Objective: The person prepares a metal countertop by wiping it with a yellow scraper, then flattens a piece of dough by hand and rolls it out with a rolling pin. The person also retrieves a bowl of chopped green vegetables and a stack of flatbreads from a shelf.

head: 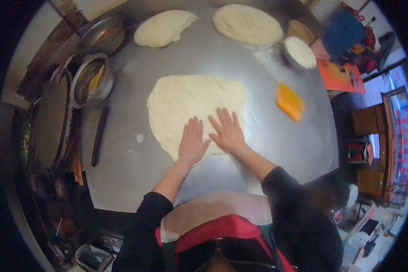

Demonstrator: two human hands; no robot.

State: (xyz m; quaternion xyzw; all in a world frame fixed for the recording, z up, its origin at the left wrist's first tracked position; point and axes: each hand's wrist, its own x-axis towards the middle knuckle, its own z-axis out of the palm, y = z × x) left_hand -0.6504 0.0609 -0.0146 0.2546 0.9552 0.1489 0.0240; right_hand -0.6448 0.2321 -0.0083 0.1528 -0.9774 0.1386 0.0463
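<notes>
A broad, flattened sheet of pale dough [190, 95] lies on the metal worktop [221, 173] in front of me. My left hand [193, 141] rests palm down on its near part, fingers fairly close together and pointing away from me. Beside it, my right hand [228, 134] lies flat on the near right part of the same dough, fingers spread. Neither hand grips anything. Farther back on the worktop are a cut piece of dough [163, 29] at the left and a rounded slab of dough [247, 23] at the right.
An orange scraper-like object [290, 102] lies right of the dough. A bowl of white powder [301, 52] stands at the back right, beside a brown bowl [301, 31]. On the left are a metal bowl with a yellow-handled utensil [91, 81], a dark rod [100, 136] and a round griddle [51, 119].
</notes>
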